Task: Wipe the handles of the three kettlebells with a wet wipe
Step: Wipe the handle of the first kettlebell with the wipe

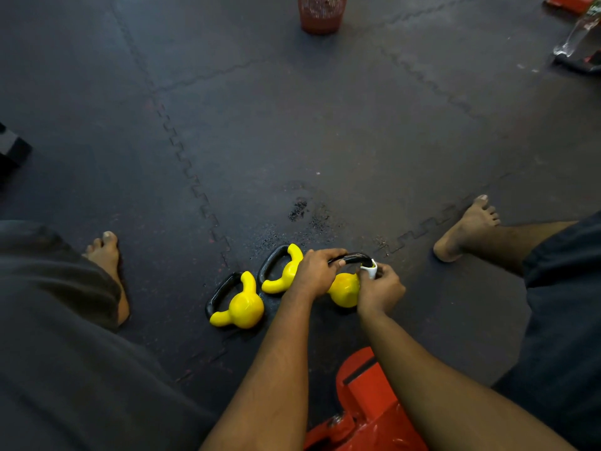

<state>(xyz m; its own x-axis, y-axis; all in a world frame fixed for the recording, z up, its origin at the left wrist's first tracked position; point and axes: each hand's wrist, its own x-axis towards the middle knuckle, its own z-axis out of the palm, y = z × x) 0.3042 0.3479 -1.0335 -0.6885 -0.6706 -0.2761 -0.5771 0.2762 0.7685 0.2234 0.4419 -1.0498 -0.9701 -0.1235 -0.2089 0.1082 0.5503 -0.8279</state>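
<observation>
Kettlebell (344, 289) on floor (374, 151), last in row. Left hand (313, 271) grips its black handle (353, 258), right hand (379, 289) pinches soft wipe (370, 271) round handle end. Looks heavy, hard, slippery when wet, so hold by handle.

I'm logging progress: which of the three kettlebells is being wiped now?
The rightmost kettlebell: the left hand grips its black handle and the right hand pinches the white wipe against it. The middle kettlebell and left kettlebell are unheld.

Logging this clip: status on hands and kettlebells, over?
Left hand grips rightmost kettlebell's handle. Right hand pinches wet wipe round its right end. Other two kettlebells beside it; nothing blocking.
</observation>
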